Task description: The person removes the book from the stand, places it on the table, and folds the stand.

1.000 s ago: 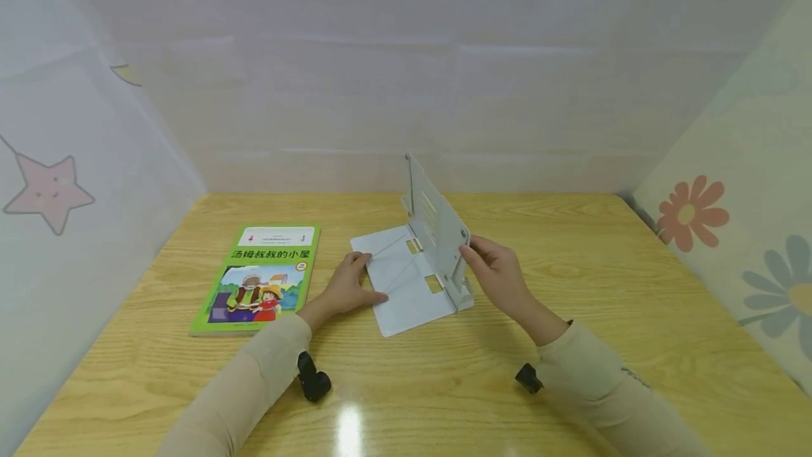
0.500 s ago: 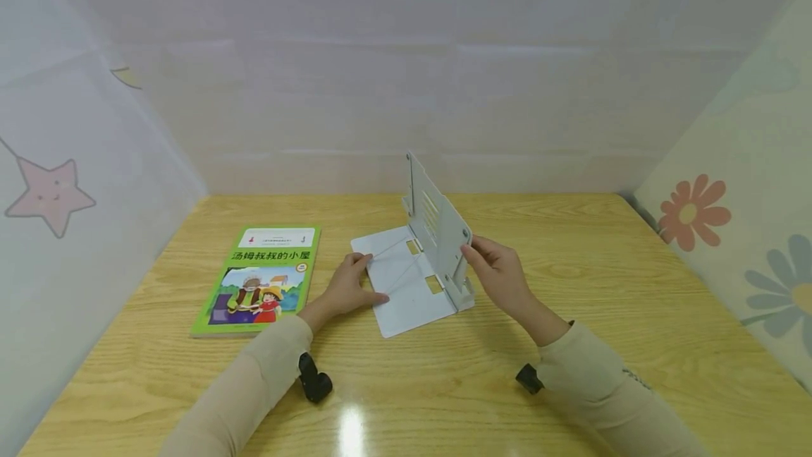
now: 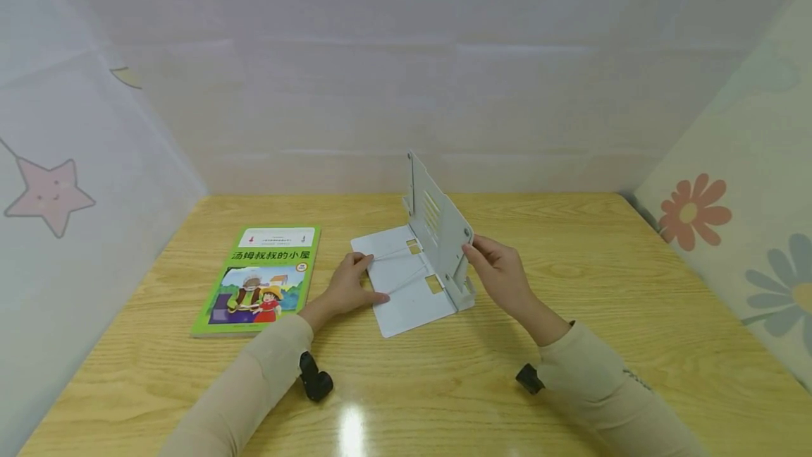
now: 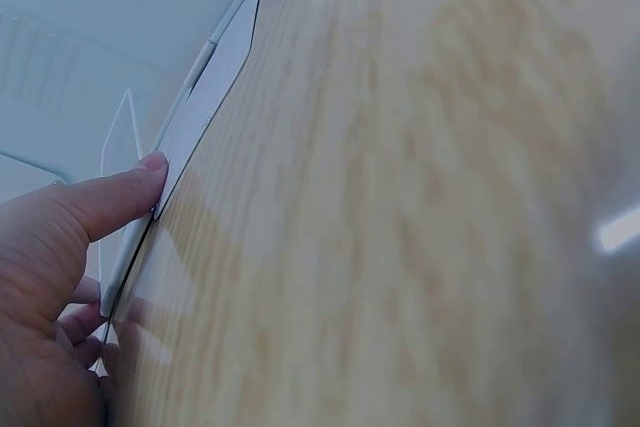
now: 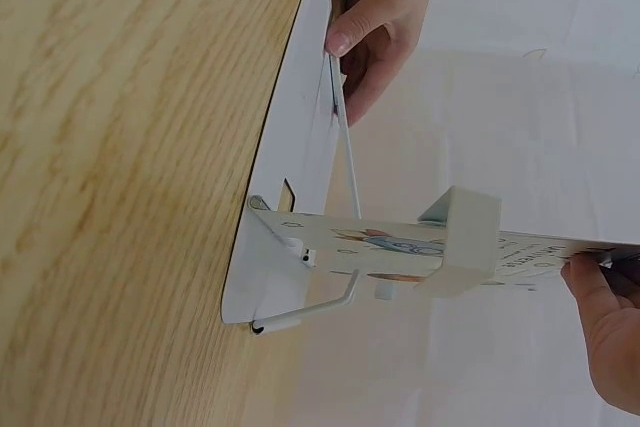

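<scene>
A white metal book stand (image 3: 406, 288) lies partly unfolded on the table, its base flat and its slotted panel (image 3: 438, 214) raised steeply. My left hand (image 3: 345, 284) holds the base's left edge, thumb and fingers spread apart along it. The left wrist view has the thumb (image 4: 125, 197) pressed at that edge beside a thin wire support (image 4: 128, 112). With thumb and fingers, my right hand (image 3: 501, 273) pinches the panel's near upper corner. In the right wrist view, the panel's printed side (image 5: 400, 242) shows drawings and lettering, with a white bracket (image 5: 470, 242) across it.
To the left of the stand lies a green-bordered picture book (image 3: 256, 281), cover up. The wooden table (image 3: 603, 281) ends at a pale cloth backdrop (image 3: 444, 90). Black wrist cameras (image 3: 315, 377) hang under both sleeves.
The raised panel leans slightly further right. The wire support's free ends have shifted a little rightward and nearer over the base. Both hands keep nearly the same places.
</scene>
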`<state>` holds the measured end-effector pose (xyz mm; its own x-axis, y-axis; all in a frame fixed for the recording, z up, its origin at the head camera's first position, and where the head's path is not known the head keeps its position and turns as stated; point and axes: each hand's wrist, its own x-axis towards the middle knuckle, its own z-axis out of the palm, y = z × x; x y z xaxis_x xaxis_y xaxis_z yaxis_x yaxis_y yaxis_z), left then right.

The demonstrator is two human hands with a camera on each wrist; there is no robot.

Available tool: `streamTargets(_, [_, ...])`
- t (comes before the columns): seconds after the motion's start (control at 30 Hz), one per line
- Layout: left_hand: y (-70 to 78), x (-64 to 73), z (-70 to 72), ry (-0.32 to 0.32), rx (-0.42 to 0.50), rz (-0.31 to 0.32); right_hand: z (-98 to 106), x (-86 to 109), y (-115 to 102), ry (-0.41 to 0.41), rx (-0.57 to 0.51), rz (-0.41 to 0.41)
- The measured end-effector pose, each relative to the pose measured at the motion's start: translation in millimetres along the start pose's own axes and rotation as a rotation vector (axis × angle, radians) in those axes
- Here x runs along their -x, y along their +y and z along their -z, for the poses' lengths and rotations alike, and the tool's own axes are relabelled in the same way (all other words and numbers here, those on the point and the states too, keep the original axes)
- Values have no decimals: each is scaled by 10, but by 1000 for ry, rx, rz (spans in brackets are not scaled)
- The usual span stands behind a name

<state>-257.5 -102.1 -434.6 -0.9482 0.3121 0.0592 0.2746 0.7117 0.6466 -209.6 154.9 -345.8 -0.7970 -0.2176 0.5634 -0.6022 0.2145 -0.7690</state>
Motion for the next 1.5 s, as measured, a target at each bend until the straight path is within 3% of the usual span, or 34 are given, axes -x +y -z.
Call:
streamTargets(0.97, [28,18,17,-10,-29,0,-13,-1,-41,6,-4,-7])
streamTargets(1.3, [21,18,16,-6,-31,-1,-70,-16,-272,-14,2,-4])
streamTargets(1.5, [22,25,23,-1,-6,-10,-96,-16,-300,-18,-1,-14])
